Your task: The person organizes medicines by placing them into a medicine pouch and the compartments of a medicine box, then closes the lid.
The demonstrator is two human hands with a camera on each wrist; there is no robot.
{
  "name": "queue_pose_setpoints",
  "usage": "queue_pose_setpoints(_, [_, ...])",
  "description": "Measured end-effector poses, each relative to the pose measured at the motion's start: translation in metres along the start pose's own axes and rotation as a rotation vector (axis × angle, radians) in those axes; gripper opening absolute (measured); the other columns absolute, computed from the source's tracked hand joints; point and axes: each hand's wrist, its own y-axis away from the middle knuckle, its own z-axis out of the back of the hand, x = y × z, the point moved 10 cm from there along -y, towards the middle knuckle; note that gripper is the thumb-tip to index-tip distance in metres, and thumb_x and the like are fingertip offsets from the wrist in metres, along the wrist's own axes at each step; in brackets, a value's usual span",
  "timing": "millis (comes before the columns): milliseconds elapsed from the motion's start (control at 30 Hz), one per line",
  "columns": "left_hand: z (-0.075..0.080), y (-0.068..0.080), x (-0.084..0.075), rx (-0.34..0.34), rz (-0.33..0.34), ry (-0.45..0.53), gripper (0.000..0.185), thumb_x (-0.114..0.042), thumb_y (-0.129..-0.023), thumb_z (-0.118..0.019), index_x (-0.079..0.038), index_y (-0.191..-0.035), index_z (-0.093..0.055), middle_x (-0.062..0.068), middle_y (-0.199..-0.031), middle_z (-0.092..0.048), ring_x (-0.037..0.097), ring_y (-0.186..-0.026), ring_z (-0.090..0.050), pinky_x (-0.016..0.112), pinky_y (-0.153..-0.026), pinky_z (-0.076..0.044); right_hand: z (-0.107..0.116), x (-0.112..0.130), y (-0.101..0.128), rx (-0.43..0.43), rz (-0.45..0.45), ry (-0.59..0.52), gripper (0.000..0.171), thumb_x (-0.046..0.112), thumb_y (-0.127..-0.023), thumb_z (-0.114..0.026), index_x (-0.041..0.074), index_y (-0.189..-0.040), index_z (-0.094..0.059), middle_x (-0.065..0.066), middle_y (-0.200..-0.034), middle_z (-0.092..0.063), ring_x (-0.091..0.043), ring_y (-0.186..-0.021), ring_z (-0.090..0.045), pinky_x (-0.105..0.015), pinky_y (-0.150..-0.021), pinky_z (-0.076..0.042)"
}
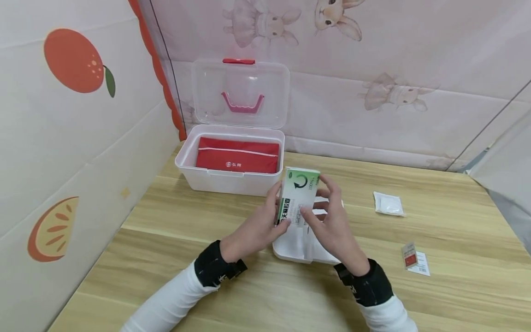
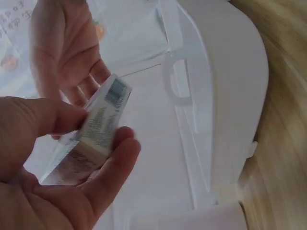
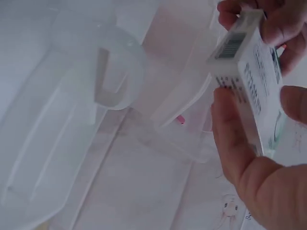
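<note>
Both hands pinch one small box (image 1: 299, 193) in the middle of the frame. The left hand (image 1: 259, 226) holds its left edge between thumb and fingers. The right hand (image 1: 332, 226) grips the right side with curled fingers (image 1: 309, 216), likely so the label faces up for reading (the print is too small to make out). Under the hands lies a white tray (image 1: 290, 249), partly hidden. Behind, at upper middle, an open bin (image 1: 228, 177) holds a red pouch (image 1: 237, 154). At right lie a white packet (image 1: 388, 203) and a small tag (image 1: 415, 258).
</note>
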Motion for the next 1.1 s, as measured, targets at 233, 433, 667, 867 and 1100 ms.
queue_pose_setpoints(233, [-0.004,-0.002,0.022,0.045,0.11,-0.045,0.097,-0.007,-0.091,-0.071,-0.012,-0.157,0.0,0.011,-0.139,-0.05,0.016,-0.108,-0.059,0.027,-0.092,-0.052,-0.011,-0.016,-0.001,0.106,-0.044,0.057,0.087,-0.011,-0.087,-0.065,0.012,-0.154,-0.015,-0.024,-0.127,-0.054,-0.03,-0.095,-0.066,-0.036,-0.075,-0.056])
queue_pose_setpoints(433, [-0.009,-0.002,0.031,0.095,0.151,-0.109,0.096,-0.007,-0.088,-0.075,-0.01,-0.157,-0.008,0.012,-0.143,-0.047,0.017,-0.113,-0.055,0.03,-0.098,-0.049,-0.018,-0.028,-0.001,0.19,-0.114,0.139,0.092,-0.011,-0.085,-0.067,0.008,-0.155,-0.011,-0.025,-0.123,-0.057,-0.028,-0.091,-0.067,-0.034,-0.071,-0.056])
queue_pose_setpoints(667, [-0.014,-0.002,0.028,0.12,0.118,-0.143,0.099,0.001,-0.087,-0.073,-0.009,-0.157,-0.005,0.016,-0.152,-0.035,0.024,-0.13,-0.046,0.039,-0.109,-0.04,-0.019,-0.028,0.0,0.257,-0.105,0.201,0.095,-0.01,-0.085,-0.067,0.005,-0.157,-0.008,-0.028,-0.124,-0.058,-0.024,-0.086,-0.068,-0.028,-0.066,-0.054])
queue_pose_setpoints(867, [-0.016,0.0,0.024,0.126,0.101,-0.178,0.109,0.004,-0.086,-0.072,-0.018,-0.159,0.006,0.014,-0.162,-0.022,0.023,-0.137,-0.039,0.037,-0.111,-0.037,-0.004,-0.026,0.0,0.247,-0.096,0.293,0.088,-0.01,-0.082,-0.069,0.0,-0.154,-0.019,-0.03,-0.125,-0.055,-0.024,-0.078,-0.063,-0.032,-0.064,-0.052])
queue_pose_setpoints(1100, [-0.02,0.001,0.021,0.136,0.064,-0.269,0.11,0.002,-0.086,-0.073,-0.022,-0.16,0.006,0.014,-0.16,-0.026,0.023,-0.134,-0.042,0.039,-0.109,-0.039,-0.002,-0.038,0.007,0.389,-0.172,0.434,0.077,0.002,-0.085,-0.074,-0.003,-0.147,-0.029,-0.031,-0.129,-0.055,-0.038,-0.097,-0.063,-0.044,-0.078,-0.055])
